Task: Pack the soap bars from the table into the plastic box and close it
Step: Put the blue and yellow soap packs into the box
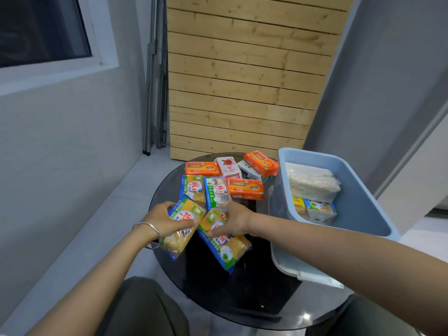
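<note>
At frame centre, my left hand (167, 220) and right hand (234, 223) each clasp a yellow soap pack (180, 229); slick film, firm bars—I grip across the middle. Blue box (358, 214) waits right.

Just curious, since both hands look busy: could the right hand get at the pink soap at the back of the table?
Probably not yet: the right hand is gripping a yellow soap pack. Once free, the pink soap lies uncovered.

Many wrapped soap bars (244, 189) lie on the round dark table (206, 282): orange ones, yellow ones in blue-green wrap, one pink-white. The open blue plastic box (358, 204) stands at the right, holding some bars.
</note>
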Tool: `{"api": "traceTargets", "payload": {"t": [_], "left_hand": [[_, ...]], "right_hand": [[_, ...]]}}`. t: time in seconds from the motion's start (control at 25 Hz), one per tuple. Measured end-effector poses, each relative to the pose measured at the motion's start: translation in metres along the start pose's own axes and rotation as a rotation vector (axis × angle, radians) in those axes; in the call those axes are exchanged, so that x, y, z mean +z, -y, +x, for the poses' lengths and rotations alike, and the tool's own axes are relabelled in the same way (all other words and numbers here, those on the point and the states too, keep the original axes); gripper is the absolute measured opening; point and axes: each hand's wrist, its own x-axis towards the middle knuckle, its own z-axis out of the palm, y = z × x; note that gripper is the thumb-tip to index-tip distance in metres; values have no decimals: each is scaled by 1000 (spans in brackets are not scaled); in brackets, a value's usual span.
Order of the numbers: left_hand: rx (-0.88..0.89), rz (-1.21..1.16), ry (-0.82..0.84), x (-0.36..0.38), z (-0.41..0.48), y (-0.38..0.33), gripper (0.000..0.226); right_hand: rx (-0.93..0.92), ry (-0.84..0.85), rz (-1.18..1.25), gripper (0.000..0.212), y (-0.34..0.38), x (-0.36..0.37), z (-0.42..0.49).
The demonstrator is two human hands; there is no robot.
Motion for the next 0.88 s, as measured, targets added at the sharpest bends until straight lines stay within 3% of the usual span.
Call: {"api": "traceTargets", "payload": {"t": [0.12,0.24,0.32,0.48,0.64,0.88], "left_hand": [[-20,-202,-96,-11,2,-20,46],[-20,-353,-88,-11,3,-48,42],[-21,-445,-29,3,5,-68,35],[9,-466,5,47,11,-101,28],[-3,-450,16,75,22,-116,27],[-32,-478,-9,86,38,-121,28]], "right_hand": [[-147,-94,88,71,8,-37,-29],[-304,-199,437,43,3,-93,-67],[-301,-230,622,38,-9,-128,-88],[-152,-285,744,31,-59,-167,-104],[106,-261,852,22,-106,-156,-100],[318,23,792,36,-134,-116,-77]]}}
